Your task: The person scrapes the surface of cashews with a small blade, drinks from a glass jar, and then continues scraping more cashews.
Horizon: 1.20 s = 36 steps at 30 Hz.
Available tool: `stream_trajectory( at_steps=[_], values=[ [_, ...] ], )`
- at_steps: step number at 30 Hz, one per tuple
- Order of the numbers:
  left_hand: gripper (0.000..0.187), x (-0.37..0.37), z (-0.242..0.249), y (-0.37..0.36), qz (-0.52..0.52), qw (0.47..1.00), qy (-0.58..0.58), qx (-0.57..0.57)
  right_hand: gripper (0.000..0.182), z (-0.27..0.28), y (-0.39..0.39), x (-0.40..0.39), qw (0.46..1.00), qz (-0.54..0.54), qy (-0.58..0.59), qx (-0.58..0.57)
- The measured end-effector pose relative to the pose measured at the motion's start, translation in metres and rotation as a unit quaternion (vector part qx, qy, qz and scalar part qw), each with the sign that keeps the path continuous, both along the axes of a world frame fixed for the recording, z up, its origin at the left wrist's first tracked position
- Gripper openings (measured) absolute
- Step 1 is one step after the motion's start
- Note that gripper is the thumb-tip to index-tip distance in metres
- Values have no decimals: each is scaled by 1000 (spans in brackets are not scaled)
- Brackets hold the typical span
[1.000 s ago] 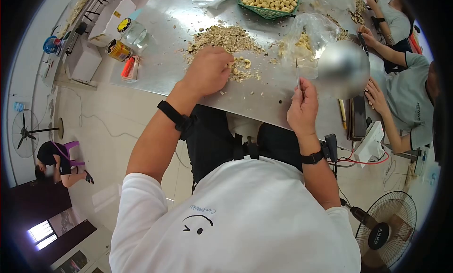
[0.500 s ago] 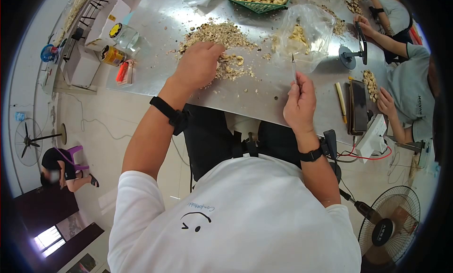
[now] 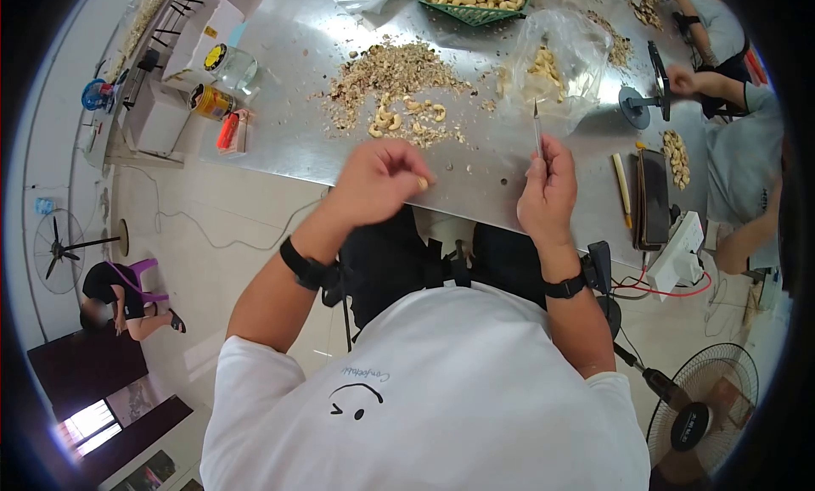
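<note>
My left hand [image 3: 378, 179] is closed in a pinch over the table's front edge, with a cashew nut [image 3: 422, 184] at its fingertips. Upright in my right hand [image 3: 548, 190] is a slim knife [image 3: 537, 133], its pointed blade turned away from me. Just beyond my left hand lie several curved cashew nuts [image 3: 386, 120] beside a heap of brown shell crumbs [image 3: 390, 71]. Farther off to the right, a clear plastic bag [image 3: 586, 54] has pale nut pieces [image 3: 543, 64] in it.
A green basket [image 3: 471, 12] of cashews stands at the back. Jars [image 3: 210, 101] and a red lighter [image 3: 229, 130] sit on the left. To the right are a round-based stand [image 3: 635, 109], a dark wallet-like case [image 3: 651, 198], a power strip [image 3: 677, 253] and co-workers' arms.
My left hand has drawn back from the crumb heap toward me, with a cashew nut now visible in its pinch. My right hand still holds the knife. A co-worker's hand at right has moved.
</note>
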State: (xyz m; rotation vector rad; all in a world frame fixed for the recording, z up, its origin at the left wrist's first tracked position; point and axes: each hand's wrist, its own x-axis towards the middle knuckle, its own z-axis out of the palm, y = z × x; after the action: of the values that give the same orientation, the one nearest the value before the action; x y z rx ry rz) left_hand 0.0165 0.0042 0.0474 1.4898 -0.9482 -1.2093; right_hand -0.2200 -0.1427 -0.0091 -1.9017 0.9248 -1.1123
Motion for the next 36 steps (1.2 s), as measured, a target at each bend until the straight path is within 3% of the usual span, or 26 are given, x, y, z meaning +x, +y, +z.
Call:
stream_trajectory(
  at_steps=[5,9,12,13,16,20,24,27,33,36],
  values=[
    [11,13,-23,-25,100,993,-61,-27,28,4,3,0,1000,4,-5,29],
    [13,30,-9,-54,174,974,-130,-62,28,4,2,-1,1000,-7,-10,26],
    [14,11,-13,-50,74,993,-14,-89,29,8,3,-2,1000,-9,2,11],
    [14,-9,1,-46,58,995,63,-48,29,10,3,-3,1000,-8,4,12],
    [12,-29,-22,-52,45,997,44,-36,29,9,2,-1,1000,-1,1,16],
    [10,-5,-26,-76,204,977,-30,-52,30,10,2,-3,1000,0,-6,21],
    [14,-12,-15,-58,190,955,216,-74,28,10,1,-3,999,5,-17,28],
    [13,-38,-19,-45,190,944,261,-68,24,4,2,-2,997,22,-54,50],
    [18,-60,-31,-43,194,938,277,-78,21,20,8,-1,962,101,-84,239],
    [18,-61,-29,-45,174,956,227,-68,20,37,19,20,956,140,-75,245]
  ],
)
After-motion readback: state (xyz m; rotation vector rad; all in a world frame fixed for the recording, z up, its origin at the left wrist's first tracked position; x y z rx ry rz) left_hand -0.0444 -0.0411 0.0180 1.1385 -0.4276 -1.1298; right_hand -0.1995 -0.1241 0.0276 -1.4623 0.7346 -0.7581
